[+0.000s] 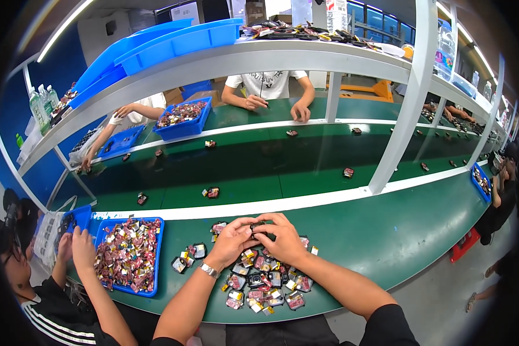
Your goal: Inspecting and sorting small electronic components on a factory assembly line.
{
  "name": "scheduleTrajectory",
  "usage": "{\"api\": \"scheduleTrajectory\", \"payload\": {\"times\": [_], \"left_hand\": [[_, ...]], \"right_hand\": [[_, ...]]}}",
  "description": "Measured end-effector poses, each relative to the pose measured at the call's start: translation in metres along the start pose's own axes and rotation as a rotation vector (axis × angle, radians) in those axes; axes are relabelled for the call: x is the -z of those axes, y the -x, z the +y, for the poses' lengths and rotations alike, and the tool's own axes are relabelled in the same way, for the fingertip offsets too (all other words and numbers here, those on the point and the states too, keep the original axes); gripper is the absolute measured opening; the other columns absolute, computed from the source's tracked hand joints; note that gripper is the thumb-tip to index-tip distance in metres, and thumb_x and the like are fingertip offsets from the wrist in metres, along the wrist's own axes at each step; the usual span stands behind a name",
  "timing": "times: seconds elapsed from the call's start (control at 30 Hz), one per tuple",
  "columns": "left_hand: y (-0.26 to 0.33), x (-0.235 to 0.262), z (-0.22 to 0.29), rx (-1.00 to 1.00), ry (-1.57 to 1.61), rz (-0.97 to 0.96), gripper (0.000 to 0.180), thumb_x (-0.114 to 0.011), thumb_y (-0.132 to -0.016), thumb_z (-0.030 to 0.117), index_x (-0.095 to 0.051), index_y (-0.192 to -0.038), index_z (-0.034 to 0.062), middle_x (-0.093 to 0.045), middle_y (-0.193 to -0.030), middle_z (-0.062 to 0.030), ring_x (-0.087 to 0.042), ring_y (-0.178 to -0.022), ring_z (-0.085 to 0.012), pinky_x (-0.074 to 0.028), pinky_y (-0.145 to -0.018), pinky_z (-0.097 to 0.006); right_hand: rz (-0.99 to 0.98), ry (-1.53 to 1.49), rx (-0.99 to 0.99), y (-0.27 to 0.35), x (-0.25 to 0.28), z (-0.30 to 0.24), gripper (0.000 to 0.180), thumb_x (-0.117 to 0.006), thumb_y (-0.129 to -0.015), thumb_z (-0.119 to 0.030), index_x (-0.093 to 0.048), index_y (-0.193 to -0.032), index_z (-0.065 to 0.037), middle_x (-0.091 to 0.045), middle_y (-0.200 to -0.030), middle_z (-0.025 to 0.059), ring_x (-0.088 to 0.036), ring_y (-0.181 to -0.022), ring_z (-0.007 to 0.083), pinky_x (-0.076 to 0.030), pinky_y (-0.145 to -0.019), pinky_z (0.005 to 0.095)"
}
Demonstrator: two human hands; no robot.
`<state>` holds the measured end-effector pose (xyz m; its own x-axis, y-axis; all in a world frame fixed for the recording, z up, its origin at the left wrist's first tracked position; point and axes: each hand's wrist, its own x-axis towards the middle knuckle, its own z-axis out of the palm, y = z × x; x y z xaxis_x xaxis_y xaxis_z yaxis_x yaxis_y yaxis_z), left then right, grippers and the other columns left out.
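Note:
My left hand [230, 245], with a metal-banded watch on its wrist, and my right hand [284, 239] meet above the bench. Their fingers close together round a small black casing [256, 230], mostly hidden by the fingertips. Right below and in front of my hands lies a pile of small electronic assemblies [262, 279] with black shells, red circuit boards and silver battery cells with yellow tape. A few more assemblies [180, 264] sit apart, left of my left forearm.
A blue tray [161, 248] heaped with red-and-silver parts stands to the left, beside a co-worker's hands [82, 248]. Past a white rail [242, 206], single assemblies [348, 172] lie spaced along a green conveyor belt. White posts [406, 104] carry an overhead shelf. More people work opposite.

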<state>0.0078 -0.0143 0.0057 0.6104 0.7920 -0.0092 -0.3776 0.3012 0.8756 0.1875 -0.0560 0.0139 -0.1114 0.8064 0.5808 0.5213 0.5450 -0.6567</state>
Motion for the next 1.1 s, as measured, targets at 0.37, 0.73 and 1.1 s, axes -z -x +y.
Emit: {"api": "scheduleTrajectory", "payload": {"times": [0.37,0.73,1.1], "left_hand": [[0.001,-0.003,-0.002,-0.055,-0.025,0.033,0.024,-0.051,-0.097,0.006,-0.048,-0.12,0.0016,-0.063,-0.106,-0.0109,-0.063,-0.103,-0.0201,-0.054,-0.093,-0.039],[0.0,0.003,-0.002,-0.095,-0.178,0.032,0.011,-0.051,-0.096,0.004,-0.05,-0.107,0.0016,-0.058,-0.101,-0.0085,-0.063,-0.098,-0.0192,-0.058,-0.088,-0.042],[-0.002,-0.009,0.0,-0.061,-0.151,0.028,0.029,-0.048,-0.097,0.003,-0.044,-0.125,0.0017,-0.06,-0.113,-0.014,-0.062,-0.105,-0.0216,-0.055,-0.092,-0.039]], "right_hand": [[-0.005,0.0,-0.052,0.0,0.001,0.005,0.015,-0.07,-0.077,-0.007,-0.072,-0.092,-0.01,-0.062,-0.113,0.0082,-0.056,-0.108,0.0292,-0.048,-0.091,0.0375],[-0.052,-0.281,-0.137,-0.002,0.005,0.01,0.011,-0.069,-0.081,-0.008,-0.072,-0.092,-0.007,-0.063,-0.112,0.0086,-0.06,-0.106,0.0216,-0.048,-0.089,0.0324],[-0.014,0.005,-0.034,0.001,0.007,0.006,0.013,-0.068,-0.079,-0.01,-0.072,-0.091,-0.008,-0.062,-0.11,0.0083,-0.057,-0.106,0.028,-0.047,-0.091,0.0365]]}}
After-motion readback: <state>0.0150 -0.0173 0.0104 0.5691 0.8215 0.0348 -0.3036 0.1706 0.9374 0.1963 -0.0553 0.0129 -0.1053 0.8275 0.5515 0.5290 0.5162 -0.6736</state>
